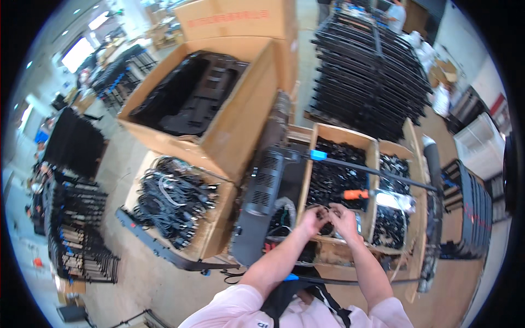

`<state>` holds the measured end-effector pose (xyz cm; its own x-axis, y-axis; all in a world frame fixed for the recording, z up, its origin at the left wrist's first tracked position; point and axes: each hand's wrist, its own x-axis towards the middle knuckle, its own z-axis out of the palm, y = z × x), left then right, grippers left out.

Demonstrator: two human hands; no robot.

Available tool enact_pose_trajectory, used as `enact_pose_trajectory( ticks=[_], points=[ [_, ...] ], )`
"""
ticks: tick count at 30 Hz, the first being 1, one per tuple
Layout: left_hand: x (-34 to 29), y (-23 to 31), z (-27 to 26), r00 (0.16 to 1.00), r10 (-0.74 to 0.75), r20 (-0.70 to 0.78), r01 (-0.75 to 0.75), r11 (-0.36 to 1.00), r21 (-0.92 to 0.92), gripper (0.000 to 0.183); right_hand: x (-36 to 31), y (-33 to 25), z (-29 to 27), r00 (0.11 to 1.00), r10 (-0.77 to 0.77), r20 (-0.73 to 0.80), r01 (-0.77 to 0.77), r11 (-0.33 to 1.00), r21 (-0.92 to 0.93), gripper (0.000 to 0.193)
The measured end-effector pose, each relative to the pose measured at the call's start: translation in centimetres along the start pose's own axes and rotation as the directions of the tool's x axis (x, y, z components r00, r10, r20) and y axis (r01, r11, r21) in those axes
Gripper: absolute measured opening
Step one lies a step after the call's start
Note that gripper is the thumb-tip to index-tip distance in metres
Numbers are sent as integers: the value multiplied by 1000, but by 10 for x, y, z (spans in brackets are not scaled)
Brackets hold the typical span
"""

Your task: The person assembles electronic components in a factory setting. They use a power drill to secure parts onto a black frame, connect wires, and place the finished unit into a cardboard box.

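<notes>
My left hand (314, 221) and my right hand (343, 220) meet over the near end of a wooden bin (374, 164). The fingers of both are curled together around something small and dark, which they mostly hide. Many small black parts (339, 180) fill the bin's wide compartment beyond my hands, and more black parts (389, 228) lie in the narrower one on the right. Just past my right hand is a tool with an orange handle (355, 194), beside a shiny, pale, flat object (395, 200) across the divider. A thin black bar (377, 171) with a blue end piece spans the bin.
Left of the bin stands a long black plastic housing with vents (265, 183). Further left are a carton of dark cables (172, 199) and a large cardboard box (219, 136) holding black plastic panels (202, 93). Black frames (366, 71) are stacked behind the bin. Another person (395, 17) stands far back.
</notes>
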<state>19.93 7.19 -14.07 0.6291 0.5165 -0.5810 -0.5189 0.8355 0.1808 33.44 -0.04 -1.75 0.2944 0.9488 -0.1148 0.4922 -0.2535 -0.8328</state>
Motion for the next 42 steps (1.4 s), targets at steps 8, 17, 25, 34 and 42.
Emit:
enact_pose_trajectory(
  ticks=[8,17,25,34,42],
  points=[
    [-75,13,48,999,-41,-32,48,964,261,29,41,109,-47,760,647,-57,-481,619,621,57],
    [-152,24,34,1000,14,-15,-5,898,439,19,93,142,5,794,394,-463,-136,857,496,46],
    [-189,33,22,993,108,-42,-89,943,321,24,107,110,46,848,39,-528,28,993,119,47],
    [-186,58,22,989,117,-88,-105,985,134,28,74,42,-8,910,86,-407,-32,990,136,45],
    [-158,95,26,988,144,-56,-146,988,-41,28,-20,-146,-27,974,-114,-198,213,762,611,54]
  ],
)
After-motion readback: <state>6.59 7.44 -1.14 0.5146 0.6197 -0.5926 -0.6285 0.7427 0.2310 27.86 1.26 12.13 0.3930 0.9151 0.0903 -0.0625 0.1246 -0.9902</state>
